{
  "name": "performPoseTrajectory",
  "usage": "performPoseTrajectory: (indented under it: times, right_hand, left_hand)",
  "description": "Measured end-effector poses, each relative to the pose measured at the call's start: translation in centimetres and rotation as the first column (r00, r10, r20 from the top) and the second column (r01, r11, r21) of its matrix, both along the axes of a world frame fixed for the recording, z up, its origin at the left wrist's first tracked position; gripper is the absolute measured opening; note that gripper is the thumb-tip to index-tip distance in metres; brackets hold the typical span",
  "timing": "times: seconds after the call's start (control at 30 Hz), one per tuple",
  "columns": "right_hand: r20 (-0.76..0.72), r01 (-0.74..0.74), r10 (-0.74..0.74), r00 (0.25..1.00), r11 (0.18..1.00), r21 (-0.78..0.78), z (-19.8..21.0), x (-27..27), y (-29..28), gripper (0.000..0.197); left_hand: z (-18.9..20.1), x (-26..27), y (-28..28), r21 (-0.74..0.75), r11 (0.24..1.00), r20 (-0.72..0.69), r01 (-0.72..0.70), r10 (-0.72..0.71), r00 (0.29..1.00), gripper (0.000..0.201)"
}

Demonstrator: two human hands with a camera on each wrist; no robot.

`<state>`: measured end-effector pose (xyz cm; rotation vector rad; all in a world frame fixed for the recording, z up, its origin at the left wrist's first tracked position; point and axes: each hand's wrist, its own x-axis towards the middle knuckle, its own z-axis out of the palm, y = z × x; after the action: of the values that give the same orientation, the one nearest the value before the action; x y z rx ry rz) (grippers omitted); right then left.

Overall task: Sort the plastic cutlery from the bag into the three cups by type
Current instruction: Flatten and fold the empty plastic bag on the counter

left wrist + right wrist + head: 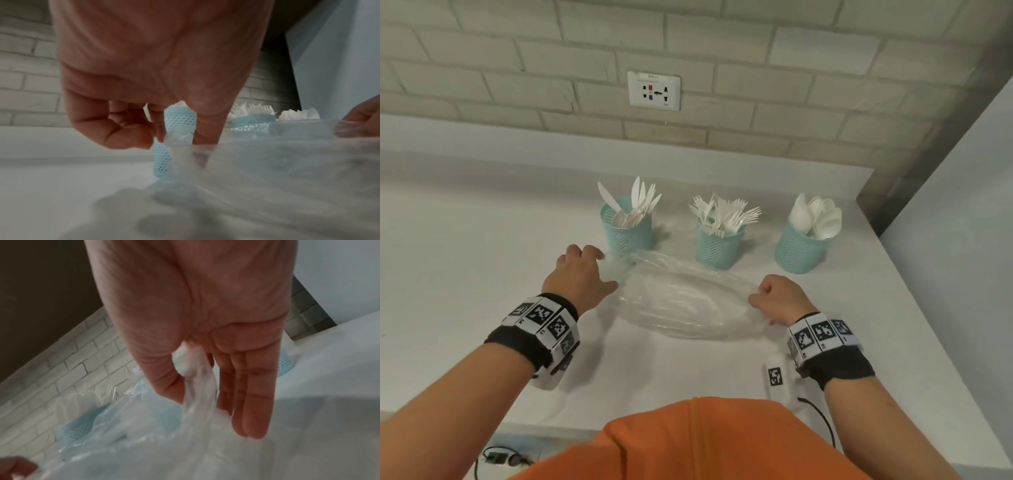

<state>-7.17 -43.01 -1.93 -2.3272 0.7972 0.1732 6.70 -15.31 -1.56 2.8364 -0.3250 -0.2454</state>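
A clear plastic bag (681, 301) lies flat on the white table (465, 240), and I see no cutlery inside it. My left hand (602, 270) pinches its left end with curled fingers (131, 133). My right hand (756, 303) pinches the right end, and in the right wrist view the film (199, 386) runs between thumb and fingers. Behind the bag stand three blue mesh cups. The left cup (626, 233) holds knives (635, 198), the middle cup (717, 250) holds forks (726, 214), and the right cup (799, 255) holds spoons (818, 216).
A wall socket (654, 90) sits in the brick wall behind the cups. A white tagged block (775, 375) and a black cable (822, 421) lie near the front right. The table's right edge runs close past the spoon cup, beside a grey panel (962, 188).
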Motion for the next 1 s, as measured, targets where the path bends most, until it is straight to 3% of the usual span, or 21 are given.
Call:
performPoseTrajectory:
  times: [0.1, 0.2, 0.3, 0.33, 0.43, 0.5, 0.53, 0.57, 0.63, 0.73, 0.83, 0.87, 0.93, 1.0]
  right_hand:
    - [0.051, 0.000, 0.001, 0.999, 1.000, -0.017, 0.4, -0.4, 0.4, 0.036]
    - [0.157, 0.048, -0.052, 0.986, 0.998, 0.031, 0.5, -1.0, 0.7, 0.034]
    - [0.278, 0.043, -0.059, 0.959, 0.997, 0.065, 1.1, -1.8, 1.7, 0.042]
    - [0.319, 0.050, -0.093, 0.943, 0.989, 0.141, 1.5, -2.2, 2.1, 0.042]
    - [0.368, 0.034, -0.219, 0.903, 0.893, 0.448, 2.2, -3.3, 2.7, 0.029]
    - [0.385, -0.008, -0.155, 0.910, 0.921, 0.390, 2.1, -4.0, 2.7, 0.010]
    - [0.381, -0.011, -0.117, 0.917, 0.948, 0.317, 1.9, -4.3, 2.7, 0.015]
    - [0.381, 0.011, -0.109, 0.918, 0.968, 0.250, 1.8, -4.4, 2.7, 0.024]
    - [0.406, 0.135, -0.187, 0.895, 0.979, 0.153, 2.0, -4.5, 2.9, 0.035]
    - [0.400, 0.373, -0.361, 0.842, 0.926, 0.050, 2.3, -4.9, 2.4, 0.024]
    - [0.304, 0.393, -0.343, 0.889, 0.911, -0.122, 2.0, -5.7, 2.7, 0.014]
    - [0.300, 0.376, -0.336, 0.893, 0.923, -0.083, 1.8, -5.8, 2.8, 0.013]
    - [0.343, 0.305, -0.334, 0.878, 0.942, 0.139, 1.8, -5.8, 3.2, 0.016]
    - [0.415, 0.204, -0.322, 0.851, 0.931, 0.303, 2.0, -5.9, 3.1, 0.033]
  left_hand:
    - [0.6, -0.3, 0.2, -0.066, 0.997, -0.039, 0.035, -0.037, 0.999, 0.020]
    - [1.4, -1.5, -0.2, -0.276, 0.961, -0.075, 0.031, -0.054, 0.996, 0.030]
    - [1.7, -2.1, -0.3, -0.366, 0.925, -0.019, 0.099, -0.114, 0.993, 0.016]
    - [1.8, -2.3, -0.3, -0.414, 0.902, -0.016, 0.123, -0.142, 0.990, 0.019]
    - [2.4, -3.1, -0.1, -0.672, 0.732, -0.081, 0.114, -0.226, 0.971, 0.022]
    - [2.9, -3.8, 0.0, -0.801, 0.599, -0.199, -0.010, -0.249, 0.948, 0.016]
    - [2.9, -3.9, 0.1, -0.817, 0.576, -0.204, -0.021, -0.254, 0.945, 0.011]
    - [2.8, -3.7, 0.3, -0.786, 0.618, -0.152, 0.026, -0.234, 0.960, 0.005]
    - [2.2, -3.0, 0.9, -0.683, 0.722, -0.016, 0.109, -0.164, 0.986, 0.027]
    - [2.4, -2.2, 2.0, -0.600, 0.798, 0.145, 0.055, 0.041, 0.989, 0.035]
    - [2.2, -2.0, 2.9, -0.453, 0.888, 0.266, 0.074, 0.056, 0.962, 0.029]
    - [2.0, -2.1, 3.0, -0.432, 0.896, 0.278, 0.100, 0.027, 0.960, 0.027]
    - [1.5, -2.3, 3.2, -0.456, 0.877, 0.269, 0.149, -0.023, 0.963, 0.027]
    - [1.8, -2.4, 3.5, -0.560, 0.807, 0.209, 0.188, -0.082, 0.974, 0.038]
